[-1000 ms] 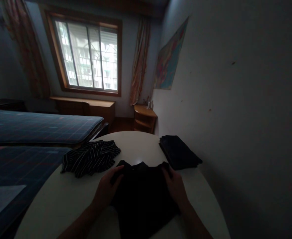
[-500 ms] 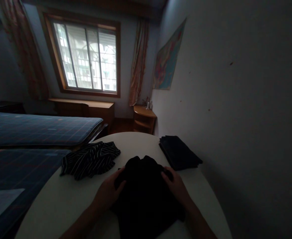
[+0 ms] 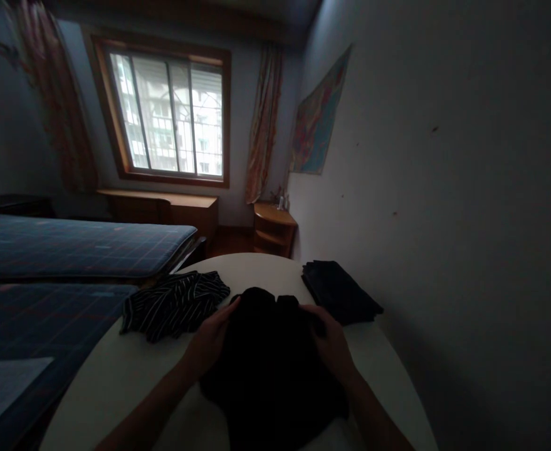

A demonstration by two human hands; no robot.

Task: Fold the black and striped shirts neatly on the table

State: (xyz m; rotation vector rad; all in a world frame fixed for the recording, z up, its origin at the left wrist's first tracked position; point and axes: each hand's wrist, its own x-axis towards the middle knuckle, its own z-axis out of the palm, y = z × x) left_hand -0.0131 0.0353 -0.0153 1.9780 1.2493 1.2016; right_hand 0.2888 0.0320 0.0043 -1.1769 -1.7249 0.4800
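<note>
A black garment (image 3: 275, 369), perhaps a shirt with a collar-like notch at its far edge, spreads over the near part of the round white table (image 3: 110, 388). My left hand (image 3: 212, 338) grips its left upper edge, fingers on the far side of the cloth. On the opposite upper edge, my right hand (image 3: 329, 338) is closed around the fabric. Folds are hard to make out in the dim light. A crumpled black-and-white striped garment (image 3: 176, 304) lies to the left of my left hand. Beyond my right hand rests a folded dark cloth stack (image 3: 341, 291).
A bed with a blue plaid mattress (image 3: 82, 247) stands to the left of the table. The bare wall (image 3: 444, 263) rises close on the right. Past the table are a wooden corner shelf (image 3: 275, 216) and a desk (image 3: 181, 199) under the window (image 3: 172, 113).
The garment's far edge has bunched up into two rounded humps and risen, with both hands holding on. My hands have moved slightly forward. The striped garment and dark stack stay put.
</note>
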